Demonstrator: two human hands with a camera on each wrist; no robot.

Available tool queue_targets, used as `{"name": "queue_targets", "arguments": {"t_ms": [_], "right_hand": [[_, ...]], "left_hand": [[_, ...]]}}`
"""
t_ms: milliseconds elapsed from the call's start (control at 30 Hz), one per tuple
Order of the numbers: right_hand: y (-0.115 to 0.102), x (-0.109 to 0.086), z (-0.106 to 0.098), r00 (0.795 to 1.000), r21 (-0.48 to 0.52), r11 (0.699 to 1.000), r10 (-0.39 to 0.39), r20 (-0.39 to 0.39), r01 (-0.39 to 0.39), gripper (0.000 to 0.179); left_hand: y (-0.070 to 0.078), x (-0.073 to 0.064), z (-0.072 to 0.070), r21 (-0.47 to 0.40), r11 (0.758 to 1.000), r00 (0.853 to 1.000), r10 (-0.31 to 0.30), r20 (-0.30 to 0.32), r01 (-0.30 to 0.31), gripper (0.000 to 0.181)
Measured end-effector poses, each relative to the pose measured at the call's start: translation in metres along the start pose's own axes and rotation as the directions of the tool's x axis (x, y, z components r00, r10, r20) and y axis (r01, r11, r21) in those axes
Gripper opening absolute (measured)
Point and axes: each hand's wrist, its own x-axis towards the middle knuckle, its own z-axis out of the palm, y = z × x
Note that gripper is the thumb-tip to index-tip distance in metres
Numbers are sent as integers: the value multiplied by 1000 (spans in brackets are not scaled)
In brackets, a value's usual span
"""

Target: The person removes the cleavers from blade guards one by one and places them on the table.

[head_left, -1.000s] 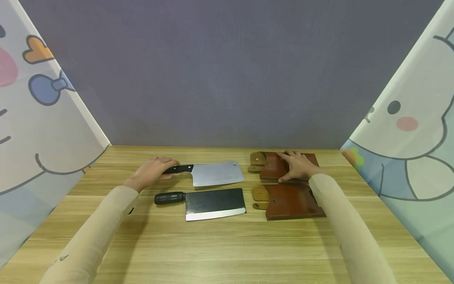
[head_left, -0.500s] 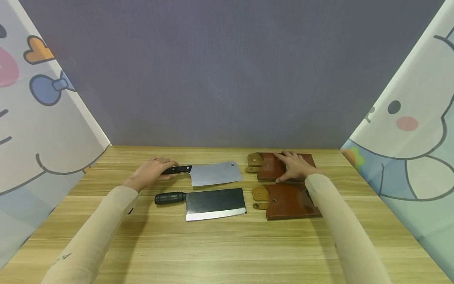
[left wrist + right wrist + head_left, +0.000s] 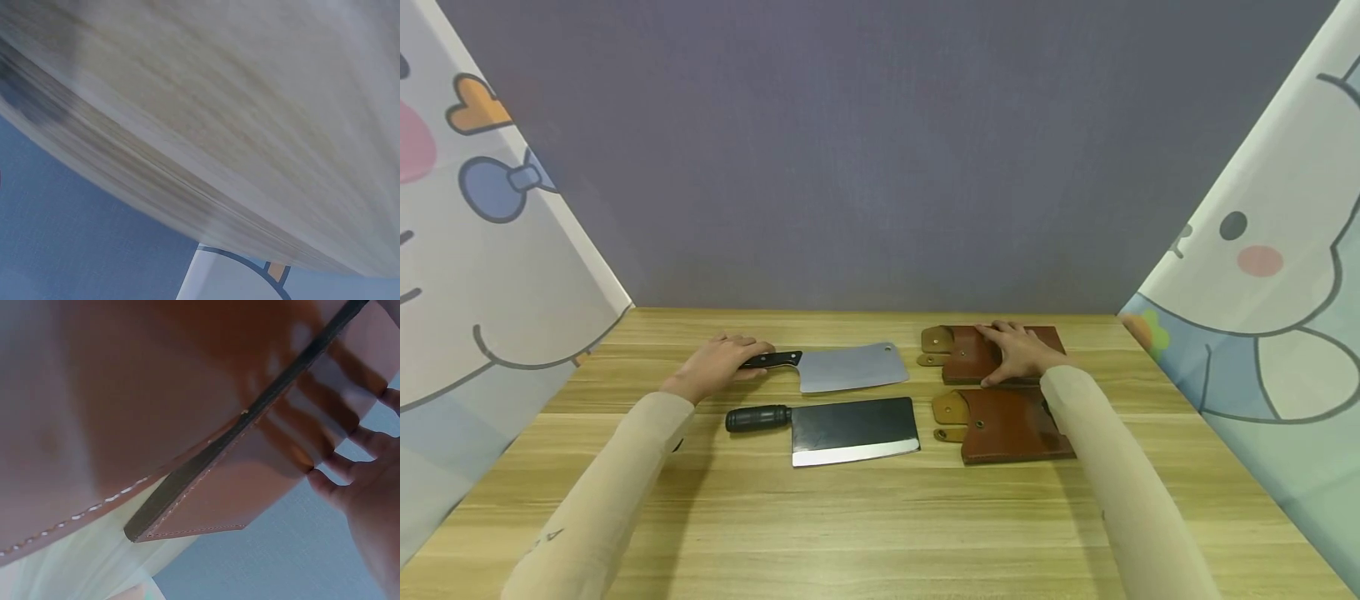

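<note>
My left hand (image 3: 718, 364) grips the black riveted handle of a cleaver (image 3: 853, 368) whose silver blade lies flat, pointing right. To the right, my right hand (image 3: 1021, 353) spans a brown leather cleaver sheath (image 3: 966, 357), thumb on its near edge and fingers at its far edge. The right wrist view shows the fingertips (image 3: 320, 481) along that edge. Tan snap straps stick out from the sheath's left end, toward the blade tip. The left wrist view shows mostly blurred tabletop; the hand and cleaver are out of it.
Nearer me lies a second cleaver (image 3: 853, 429) with a dark blade and ribbed black handle. A second brown sheath (image 3: 1007, 425) sits right of it, partly under my right sleeve (image 3: 1086, 400). A grey partition (image 3: 880, 167) rises behind the wooden table (image 3: 865, 533).
My right hand has slid the far sheath a little to the left. The silver cleaver has shifted slightly left with my left hand. The nearer cleaver and sheath stay in place.
</note>
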Motion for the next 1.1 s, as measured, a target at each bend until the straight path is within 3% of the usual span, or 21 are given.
{"name": "queue_targets", "arguments": {"t_ms": [233, 500, 867, 1100], "right_hand": [[1, 2, -1, 999, 36, 999, 9, 41, -11, 106], [3, 7, -1, 996, 50, 999, 3, 85, -8, 106], [1, 12, -4, 983, 67, 997, 32, 181, -45, 104], [3, 12, -3, 979, 106, 992, 44, 201, -67, 103]], "left_hand": [[-1, 1, 3, 28, 1000, 1000, -2, 1, 2, 43], [-2, 4, 4, 33, 998, 997, -48, 57, 46, 45], [-1, 6, 6, 55, 997, 996, -52, 74, 48, 46], [0, 8, 6, 64, 997, 996, -49, 72, 44, 46]]}}
